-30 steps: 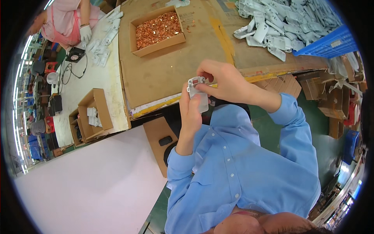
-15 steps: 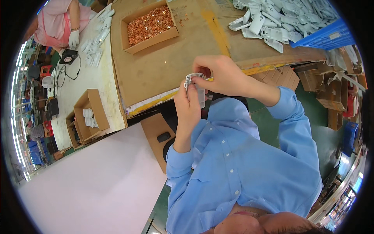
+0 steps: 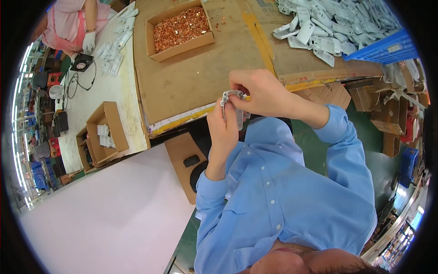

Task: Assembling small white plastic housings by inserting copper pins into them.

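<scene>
Centre: left hand (image 3: 222, 131) clamped on pale, round-cornered plastic casing (image 3: 240, 118) | right hand (image 3: 262, 93): thumb on its upper end, closure unclear | upper centre-left: cardboard box (image 3: 185, 48), grainy coppery bits (image 3: 180, 29)

The casing (image 3: 240, 119) is whitish, the small pieces (image 3: 181, 31) coppery, the crate (image 3: 387, 47) blue.

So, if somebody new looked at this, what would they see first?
Probably the shiny copper-coloured bits filling a cardboard box at the top, left of centre. Next, the big heap of pale plastic pieces at the top right, beside a blue crate. In the middle, the left hand holds a pale plastic part, and the right hand touches its top end.
</scene>
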The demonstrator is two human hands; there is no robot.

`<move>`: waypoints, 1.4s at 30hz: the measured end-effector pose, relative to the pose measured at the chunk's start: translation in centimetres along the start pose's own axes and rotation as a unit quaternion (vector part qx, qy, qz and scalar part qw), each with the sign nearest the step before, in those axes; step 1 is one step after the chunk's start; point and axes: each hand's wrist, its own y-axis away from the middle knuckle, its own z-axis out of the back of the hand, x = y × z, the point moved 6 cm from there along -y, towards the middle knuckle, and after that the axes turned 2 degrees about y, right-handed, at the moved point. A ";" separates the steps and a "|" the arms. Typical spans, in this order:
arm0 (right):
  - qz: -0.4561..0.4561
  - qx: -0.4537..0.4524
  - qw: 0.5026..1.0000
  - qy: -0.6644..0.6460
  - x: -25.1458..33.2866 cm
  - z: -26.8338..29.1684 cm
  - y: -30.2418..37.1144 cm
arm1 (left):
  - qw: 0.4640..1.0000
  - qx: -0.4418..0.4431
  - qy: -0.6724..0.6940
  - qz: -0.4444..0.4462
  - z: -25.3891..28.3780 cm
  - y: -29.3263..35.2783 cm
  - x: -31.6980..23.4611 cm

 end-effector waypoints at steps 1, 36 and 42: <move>0.000 0.001 1.000 0.000 0.0 -0.1 0.0 | 1.000 0.000 0.001 0.000 0.0 0.1 0.0; -0.037 0.035 0.966 0.255 -13.3 4.0 -5.8 | 0.953 -0.223 -0.201 0.035 15.8 -5.0 2.7; -0.054 -0.016 0.834 0.548 -25.3 12.2 -10.7 | 0.893 -0.320 -0.311 0.061 31.2 -12.6 8.5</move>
